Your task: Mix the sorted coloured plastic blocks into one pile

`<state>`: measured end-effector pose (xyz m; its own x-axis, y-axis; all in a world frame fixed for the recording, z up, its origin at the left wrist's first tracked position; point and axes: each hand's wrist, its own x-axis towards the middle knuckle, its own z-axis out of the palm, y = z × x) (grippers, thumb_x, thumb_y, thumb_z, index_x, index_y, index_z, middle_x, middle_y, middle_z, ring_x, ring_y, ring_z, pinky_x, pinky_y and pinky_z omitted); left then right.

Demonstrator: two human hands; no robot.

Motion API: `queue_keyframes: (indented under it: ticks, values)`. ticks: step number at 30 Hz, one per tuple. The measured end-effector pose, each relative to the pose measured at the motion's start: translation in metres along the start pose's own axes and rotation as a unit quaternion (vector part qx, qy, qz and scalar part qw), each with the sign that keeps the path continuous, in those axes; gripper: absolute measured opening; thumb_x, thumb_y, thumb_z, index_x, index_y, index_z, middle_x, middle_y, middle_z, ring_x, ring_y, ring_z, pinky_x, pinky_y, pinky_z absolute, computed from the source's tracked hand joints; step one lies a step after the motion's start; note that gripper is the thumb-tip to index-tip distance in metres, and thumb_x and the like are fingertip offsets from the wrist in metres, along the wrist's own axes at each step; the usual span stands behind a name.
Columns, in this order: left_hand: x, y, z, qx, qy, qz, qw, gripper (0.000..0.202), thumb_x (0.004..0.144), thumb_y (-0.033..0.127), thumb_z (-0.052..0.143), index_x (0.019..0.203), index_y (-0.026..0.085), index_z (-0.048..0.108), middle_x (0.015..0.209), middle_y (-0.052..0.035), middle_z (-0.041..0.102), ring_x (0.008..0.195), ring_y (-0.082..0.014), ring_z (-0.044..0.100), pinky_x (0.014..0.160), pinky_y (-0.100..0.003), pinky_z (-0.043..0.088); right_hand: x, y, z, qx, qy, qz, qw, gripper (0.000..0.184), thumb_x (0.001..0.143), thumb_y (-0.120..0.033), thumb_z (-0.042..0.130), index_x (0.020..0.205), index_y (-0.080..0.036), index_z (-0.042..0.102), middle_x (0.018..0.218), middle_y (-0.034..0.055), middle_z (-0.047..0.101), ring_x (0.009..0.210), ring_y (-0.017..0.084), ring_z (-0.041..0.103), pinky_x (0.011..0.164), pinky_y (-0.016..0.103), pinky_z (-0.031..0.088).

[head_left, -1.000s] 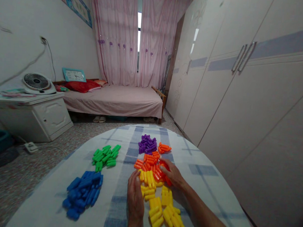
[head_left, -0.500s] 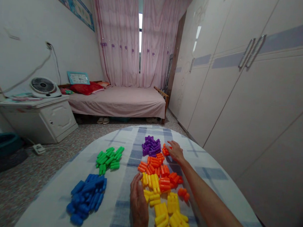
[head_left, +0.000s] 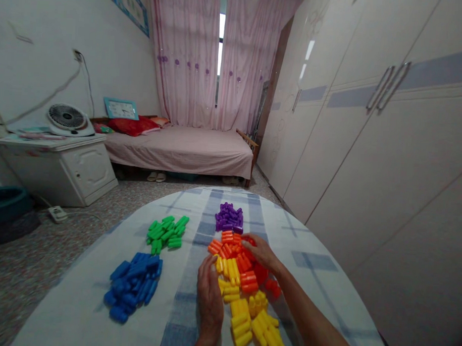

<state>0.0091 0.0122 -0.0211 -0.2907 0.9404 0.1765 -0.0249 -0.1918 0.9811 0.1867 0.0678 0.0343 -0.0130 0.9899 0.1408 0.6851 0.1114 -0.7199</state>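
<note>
The left hand (head_left: 210,293) is resting on the counter (head_left: 305,216), its fingers lying alongside the yellow pieces (head_left: 240,322). The right hand (head_left: 264,255) is curving over the orange pieces (head_left: 249,282), its grip partly hidden. Just beyond, purple pieces (head_left: 228,219) are lying heaped; to the left, green pieces (head_left: 166,234) are sitting behind blue pieces (head_left: 134,285). Past the counter, a bed (head_left: 186,148) is standing before pink curtains (head_left: 188,91), and a wardrobe (head_left: 386,173) is lining the right side.

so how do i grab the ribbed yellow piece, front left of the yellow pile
Probably the ribbed yellow piece is best pinched at its nearest rib's two ends, from the near side: bare tablecloth lies there, while a yellow block crowds its far edge.
</note>
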Motion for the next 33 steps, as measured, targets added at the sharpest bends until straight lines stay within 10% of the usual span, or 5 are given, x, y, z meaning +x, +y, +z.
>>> queue_keyframes:
  ticks: [13, 23, 33]
  values:
    - [-0.002, 0.005, -0.004, 0.005, -0.025, 0.018, 1.0, 0.042, 0.092, 0.046, 0.034, 0.112, 0.017, 0.057, 0.121, -0.0108, 0.056, 0.117, -0.0207, 0.05, 0.106, -0.039, 0.036, -0.103, -0.075, 0.024, 0.097, 0.023, -0.072, 0.992, 0.038, 0.084, -0.031, 0.056, 0.122, -0.029, 0.057, 0.13, 0.0029, 0.055, 0.122, 0.022, 0.048, 0.108, 0.04, 0.035]
    - [-0.004, 0.009, -0.002, -0.013, -0.007, 0.009, 1.0, 0.041, 0.093, 0.046, 0.034, 0.112, 0.018, 0.057, 0.122, -0.0101, 0.056, 0.118, -0.0201, 0.049, 0.108, -0.038, 0.033, -0.242, 0.006, 0.049, -0.073, 0.173, -0.01, 0.982, 0.103, 0.06, -0.047, 0.078, 0.145, -0.042, 0.02, 0.153, 0.0024, 0.023, 0.133, 0.042, 0.032, 0.101, 0.062, 0.036]
    - [-0.004, 0.019, -0.003, 0.0, -0.022, 0.009, 1.0, 0.044, 0.093, 0.047, 0.03, 0.109, 0.017, 0.057, 0.122, -0.0103, 0.055, 0.118, -0.0197, 0.049, 0.107, -0.036, 0.034, -0.186, -0.013, 0.081, 0.046, 0.251, 0.052, 0.965, 0.072, 0.076, -0.032, 0.057, 0.142, -0.022, 0.03, 0.147, 0.0098, 0.034, 0.136, 0.031, 0.03, 0.11, 0.052, 0.03]
